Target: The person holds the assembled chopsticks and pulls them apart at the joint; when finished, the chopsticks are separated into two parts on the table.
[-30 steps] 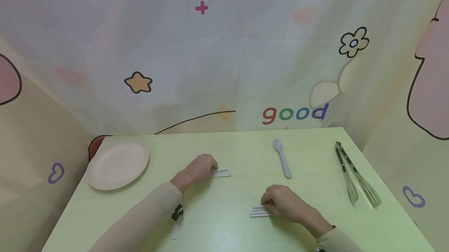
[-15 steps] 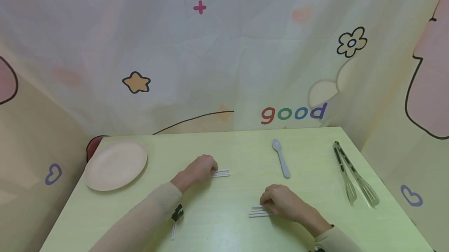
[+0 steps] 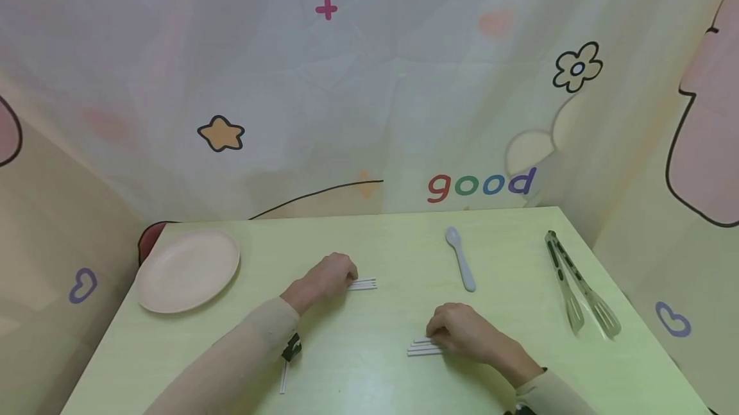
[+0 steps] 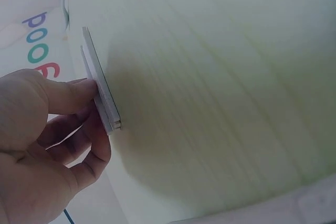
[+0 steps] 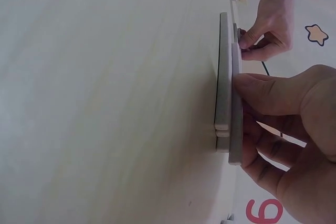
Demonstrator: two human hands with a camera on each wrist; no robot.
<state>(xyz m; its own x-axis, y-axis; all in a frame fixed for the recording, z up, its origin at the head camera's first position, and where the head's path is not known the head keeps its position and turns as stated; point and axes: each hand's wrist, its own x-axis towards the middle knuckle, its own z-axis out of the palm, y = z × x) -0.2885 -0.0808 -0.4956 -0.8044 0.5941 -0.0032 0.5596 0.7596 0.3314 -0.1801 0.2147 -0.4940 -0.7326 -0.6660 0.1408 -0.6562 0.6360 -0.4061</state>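
My left hand [image 3: 326,277] pinches a small bundle of thin, flat white sticks [image 3: 364,285] at the middle of the table. Seen from the left wrist, thumb and fingers are on either side of the sticks [image 4: 100,77], which lie closely side by side. Nearer the front, my right hand [image 3: 464,331] holds one stick [image 5: 236,135] of a second group [image 3: 425,351] between thumb and fingers. The other sticks [image 5: 224,77] of that group lie right against it, their ends uneven. The hands cover part of each group in the head view.
Another thin white stick [image 3: 284,378] lies near the front, partly behind the left wrist strap. A pale plate [image 3: 190,274] sits at the far left. A grey spoon [image 3: 460,258] lies at the back, with tongs [image 3: 580,287] to the right. A printed curtain [image 3: 358,94] surrounds the table.
The back stick in the left hand's bundle has drawn in against the others, so they lie more parallel. The right hand has hardly moved. The head view has shifted slightly.
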